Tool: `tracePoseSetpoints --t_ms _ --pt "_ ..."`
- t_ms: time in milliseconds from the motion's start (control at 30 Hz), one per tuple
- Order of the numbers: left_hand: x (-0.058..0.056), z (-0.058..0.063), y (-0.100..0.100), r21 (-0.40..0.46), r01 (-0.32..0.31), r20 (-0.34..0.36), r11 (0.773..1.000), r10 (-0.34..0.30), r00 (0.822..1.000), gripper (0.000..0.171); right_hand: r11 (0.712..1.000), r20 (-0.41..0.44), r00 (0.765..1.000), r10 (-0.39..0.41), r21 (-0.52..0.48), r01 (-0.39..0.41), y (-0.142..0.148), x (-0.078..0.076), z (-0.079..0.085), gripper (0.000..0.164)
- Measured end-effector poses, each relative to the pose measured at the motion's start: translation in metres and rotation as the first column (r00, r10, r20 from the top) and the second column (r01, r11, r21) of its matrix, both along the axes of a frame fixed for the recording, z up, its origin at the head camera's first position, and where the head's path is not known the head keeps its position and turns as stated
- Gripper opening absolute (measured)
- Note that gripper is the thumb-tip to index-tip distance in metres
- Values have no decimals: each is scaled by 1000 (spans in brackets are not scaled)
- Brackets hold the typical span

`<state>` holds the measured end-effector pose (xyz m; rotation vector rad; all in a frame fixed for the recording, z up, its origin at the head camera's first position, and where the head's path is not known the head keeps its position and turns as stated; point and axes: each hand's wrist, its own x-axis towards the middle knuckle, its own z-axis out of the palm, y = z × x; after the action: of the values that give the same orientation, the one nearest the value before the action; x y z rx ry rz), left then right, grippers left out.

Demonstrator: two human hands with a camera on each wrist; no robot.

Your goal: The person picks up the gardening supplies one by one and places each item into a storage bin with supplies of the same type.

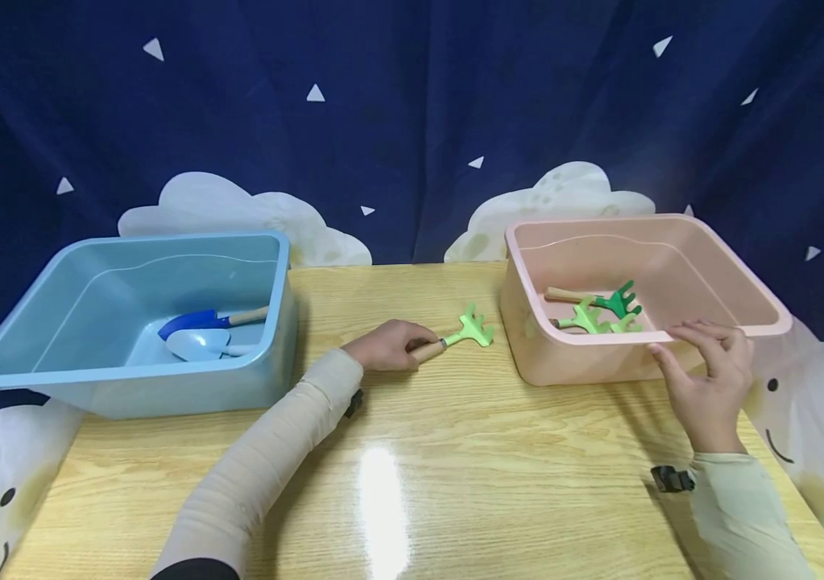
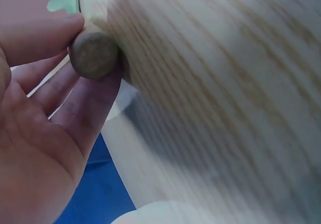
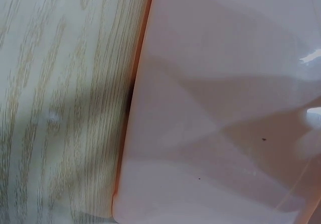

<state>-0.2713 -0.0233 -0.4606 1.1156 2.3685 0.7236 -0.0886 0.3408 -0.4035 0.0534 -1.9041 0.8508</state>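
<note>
My left hand point(image 1: 393, 346) pinches the wooden handle of a light green hand rake point(image 1: 471, 329) low over the table between two basins. In the left wrist view the round end of the rake's handle point(image 2: 94, 54) shows between thumb and fingers. My right hand point(image 1: 709, 379) rests at the front rim of the pink basin point(image 1: 600, 358), fingers fairly straight at the edge and thumb against the outside. Inside that basin lie a dark green rake point(image 1: 620, 301) and light green rakes point(image 1: 585, 316), partly hidden by the front wall. The right wrist view does not show the hand.
At the left stands a light blue basin point(image 1: 201, 391) holding a dark blue trowel point(image 1: 190, 322) and a pale blue trowel point(image 1: 197, 345). Both basins stand on a wood-grain table point(image 1: 498, 475). A dark blue curtain point(image 1: 397, 121) with white shapes hangs behind.
</note>
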Motion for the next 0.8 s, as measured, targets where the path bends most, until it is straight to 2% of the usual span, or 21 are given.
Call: tracePoseSetpoints --t_ms 200,367,667,800 --pt "0 4 3 1 17 16 1000 -17 1000 43 1000 7 1000 -10 0 10 1 0 -2 54" --pt "0 7 5 -19 38 -9 999 -38 999 34 1000 8 1000 -13 7 13 1 -1 -2 60" --pt "3 11 6 -41 89 -5 995 -89 996 38 1000 6 1000 -18 11 18 2 -1 -3 63" --pt "3 11 5 -43 69 34 997 -68 997 48 1000 4 1000 -20 13 20 2 -1 -3 62"
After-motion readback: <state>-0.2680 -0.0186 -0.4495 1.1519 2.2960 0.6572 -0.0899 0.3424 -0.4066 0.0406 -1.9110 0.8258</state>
